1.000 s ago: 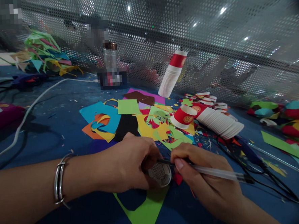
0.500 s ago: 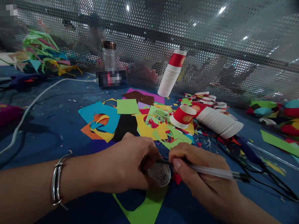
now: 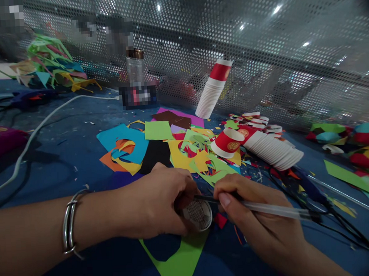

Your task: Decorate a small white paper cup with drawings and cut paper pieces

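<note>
My left hand is closed around a shallow round piece with a white rim; its inside shows a dark grid of lines. In a pinch, my right hand holds a pen with a translucent barrel and dark ends. The pen's dark front part crosses above the round piece and reaches my left fingertips; its very tip is hidden there. Below my left hand lies a green sheet with a large round hole cut out. A small red scrap lies between the hands.
Coloured paper offcuts spread ahead of my hands. A red paper cup and a lying cup stack are at right, with another leaning stack behind. A glue gun trails black cable at right; a white cable crosses left.
My right hand and the pen have shifted slightly to the right, away from my left hand. The left hand keeps its grip and has barely moved.
</note>
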The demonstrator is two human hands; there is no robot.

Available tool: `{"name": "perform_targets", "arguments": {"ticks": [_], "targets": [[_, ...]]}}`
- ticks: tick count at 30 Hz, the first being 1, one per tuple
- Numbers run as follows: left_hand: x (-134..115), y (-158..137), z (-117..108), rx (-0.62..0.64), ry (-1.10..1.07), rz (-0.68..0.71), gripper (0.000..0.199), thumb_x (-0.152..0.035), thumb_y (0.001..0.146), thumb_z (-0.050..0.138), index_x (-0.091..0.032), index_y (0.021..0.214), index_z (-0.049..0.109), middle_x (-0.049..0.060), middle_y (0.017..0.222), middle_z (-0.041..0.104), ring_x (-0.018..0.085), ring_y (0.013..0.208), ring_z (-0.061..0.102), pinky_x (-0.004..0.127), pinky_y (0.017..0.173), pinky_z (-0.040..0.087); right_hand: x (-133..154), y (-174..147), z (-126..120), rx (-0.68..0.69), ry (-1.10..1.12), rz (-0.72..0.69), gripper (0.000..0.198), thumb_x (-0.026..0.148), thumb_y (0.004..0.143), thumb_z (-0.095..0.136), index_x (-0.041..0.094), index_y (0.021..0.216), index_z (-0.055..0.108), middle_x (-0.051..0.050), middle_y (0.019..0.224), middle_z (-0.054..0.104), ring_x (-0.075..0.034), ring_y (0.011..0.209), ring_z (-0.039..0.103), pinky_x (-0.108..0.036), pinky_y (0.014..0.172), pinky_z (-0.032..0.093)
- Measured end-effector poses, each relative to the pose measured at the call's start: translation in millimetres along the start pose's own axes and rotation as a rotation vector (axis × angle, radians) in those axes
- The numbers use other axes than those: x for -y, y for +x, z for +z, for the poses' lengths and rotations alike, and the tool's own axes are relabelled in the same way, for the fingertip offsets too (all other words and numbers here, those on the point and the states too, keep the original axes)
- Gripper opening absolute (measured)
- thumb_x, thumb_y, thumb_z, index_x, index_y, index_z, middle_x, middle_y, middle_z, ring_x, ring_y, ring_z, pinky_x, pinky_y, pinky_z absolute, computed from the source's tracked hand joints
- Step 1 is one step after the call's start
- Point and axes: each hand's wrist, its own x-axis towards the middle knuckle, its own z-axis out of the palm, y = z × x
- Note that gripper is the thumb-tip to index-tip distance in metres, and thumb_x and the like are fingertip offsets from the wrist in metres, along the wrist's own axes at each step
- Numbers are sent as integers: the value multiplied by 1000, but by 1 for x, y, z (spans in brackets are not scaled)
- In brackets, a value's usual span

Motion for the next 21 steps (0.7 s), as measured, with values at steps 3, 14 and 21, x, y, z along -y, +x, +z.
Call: {"name": "perform_targets", "arguments": {"ticks": [3, 14, 21], "targets": [[-2, -1, -3, 34, -31, -22, 24, -34, 69, 77, -19, 80, 62, -4, 75, 57, 16, 77, 50, 29, 70, 32, 1, -1, -2, -27, -17, 11, 19, 14, 94, 46, 21, 83, 60, 3, 65, 61, -11, 54, 57, -25, 51, 41], [-4, -1, -3, 48, -64, -82, 28, -34, 68, 78, -22, 91, 67, -5, 72, 55, 17, 77, 48, 29, 70, 32, -2, -3, -5, -22, -28, 23, 20, 14, 92, 46, 21, 80, 59, 4, 62, 60, -10, 51, 55, -25, 50, 39], [-4, 0, -4, 53, -71, -47, 32, -33, 71, 78, -21, 99, 67, -5, 72, 55, 15, 74, 49, 29, 70, 31, -2, -2, -3, -15, -23, 33, 19, 15, 93, 46, 21, 80, 58, 4, 63, 59, -11, 52, 55, -26, 51, 38]]}}
